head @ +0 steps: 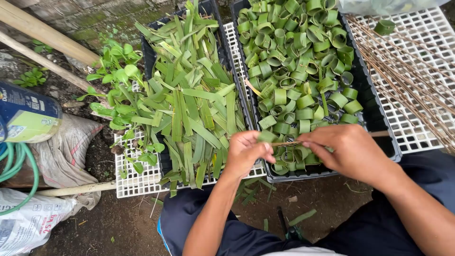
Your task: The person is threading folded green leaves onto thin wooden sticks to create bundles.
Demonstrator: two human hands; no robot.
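Observation:
My left hand [246, 152] pinches a curled green leaf strip [267, 136] at the front rim of a black tray [379, 118]. My right hand [348, 150] holds a thin brown stick [286, 143] whose tip meets that strip. The black tray is full of rolled green leaf rings [298, 57]. To its left, a second black tray [150, 61] holds a heap of flat cut leaf strips [194, 109].
White plastic grid panels [417, 95] lie under the trays, with a bundle of thin sticks [403, 71] on the right one. Small leafy plants [118, 90], wooden poles [42, 33], sacks [61, 151], a green hose [16, 166] and a blue container [26, 114] sit at left.

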